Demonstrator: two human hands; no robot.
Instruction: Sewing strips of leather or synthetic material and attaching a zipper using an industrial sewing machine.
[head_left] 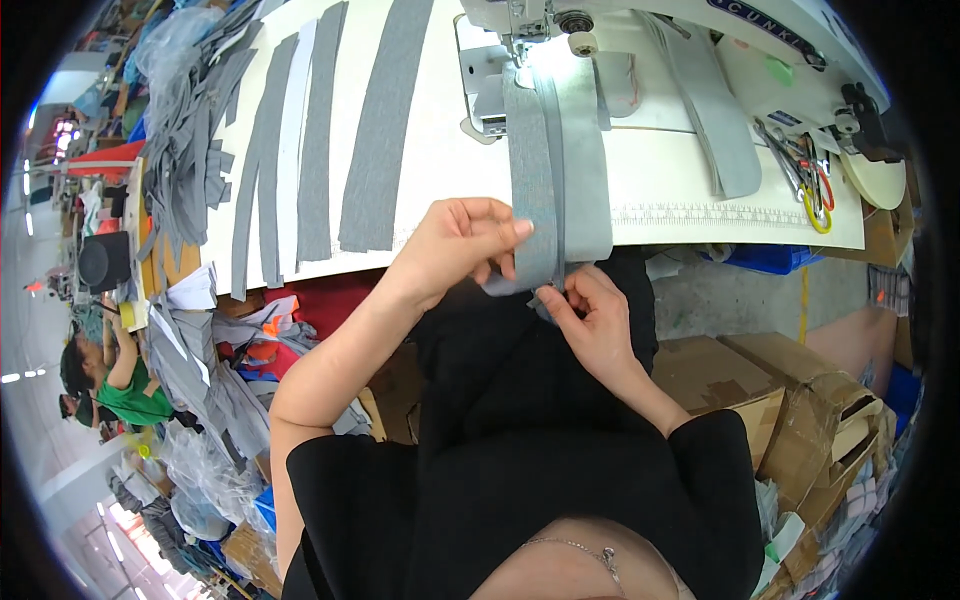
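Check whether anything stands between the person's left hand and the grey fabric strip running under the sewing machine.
Nothing visible does: the left hand has its thumb on the left edge of the grey fabric strip, touching it directly.

At the far side of the table [435, 160]: sewing machine [765, 22], with fabric band [585, 170] beneath it and over the near edge. Left: fabric strips [385, 140], then fabric pile [185, 160]. Right: fabric panel [715, 130], then scissors [806, 180]. Near right: cardboard boxes [710, 370].
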